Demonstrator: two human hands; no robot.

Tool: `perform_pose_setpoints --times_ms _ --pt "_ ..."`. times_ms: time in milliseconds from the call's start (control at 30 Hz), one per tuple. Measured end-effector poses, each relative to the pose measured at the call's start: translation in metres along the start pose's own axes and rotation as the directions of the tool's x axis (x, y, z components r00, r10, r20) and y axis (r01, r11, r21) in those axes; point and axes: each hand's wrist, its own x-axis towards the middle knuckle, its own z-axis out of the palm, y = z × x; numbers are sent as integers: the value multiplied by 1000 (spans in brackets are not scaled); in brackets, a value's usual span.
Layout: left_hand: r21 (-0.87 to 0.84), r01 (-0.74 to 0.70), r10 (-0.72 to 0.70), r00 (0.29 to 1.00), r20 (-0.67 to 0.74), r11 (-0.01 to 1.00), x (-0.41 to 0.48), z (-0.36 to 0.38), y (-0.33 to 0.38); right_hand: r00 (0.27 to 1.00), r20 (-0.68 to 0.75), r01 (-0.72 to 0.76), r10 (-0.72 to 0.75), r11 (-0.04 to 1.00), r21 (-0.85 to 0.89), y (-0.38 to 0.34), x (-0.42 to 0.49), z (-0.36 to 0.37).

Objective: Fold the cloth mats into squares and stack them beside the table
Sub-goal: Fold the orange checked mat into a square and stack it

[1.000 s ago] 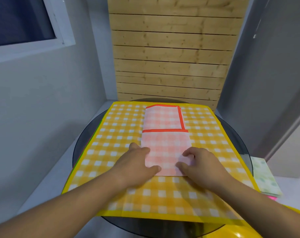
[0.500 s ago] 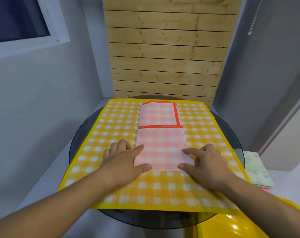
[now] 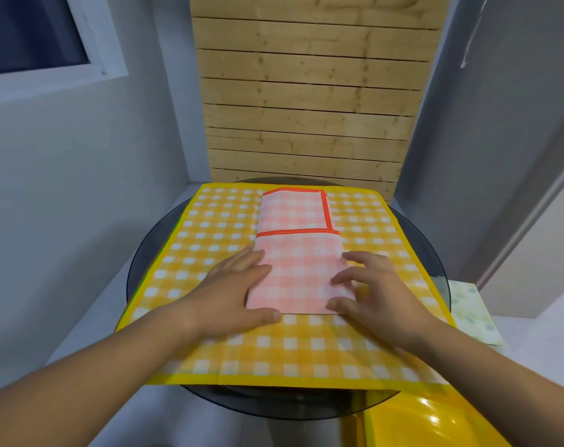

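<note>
Both grips have slid up from the near crease. The left hand (image 3: 238,285) lies spread flat on the left edge of the pink mat (image 3: 300,272), and the right hand (image 3: 371,291) presses arched fingertips (image 3: 338,280) on its right edge. The mat lies between them atop the yellow mat (image 3: 274,350). The crease looks set, and probably another fold remains.

Pink mat (image 3: 298,269): thin cloth, matt, checked; orange-red hem band.
Yellow mat (image 3: 306,346): thin cloth, matt, checked; faint fold creases.
Green mat (image 3: 471,311): pale cloth, matt, mottled print.
Table (image 3: 139,269): dark smoked glass, smooth, slight sheen.
Panel (image 3: 306,108): bare pale wood planks, knotty, matt.
Yellow object (image 3: 419,421): hard, plastic-looking, high gloss with bright highlights.
Wall (image 3: 64,172): grey paint, smooth, matt.
</note>
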Motion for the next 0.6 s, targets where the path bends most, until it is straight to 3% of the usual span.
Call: perform_pose_setpoints --times_ms 233,367,600 --pt "6 -36 36 999 39 999 0 2 1 983 119 146 -141 988 -42 3 0 2" --pt "-8 -35 35 999 28 999 2 2 -2 930 147 365 -337 889 -275 5 0 -1" --pt "-73 -21 25 999 46 997 1 0 -5 873 52 476 -485 824 -306 8 -1 3"
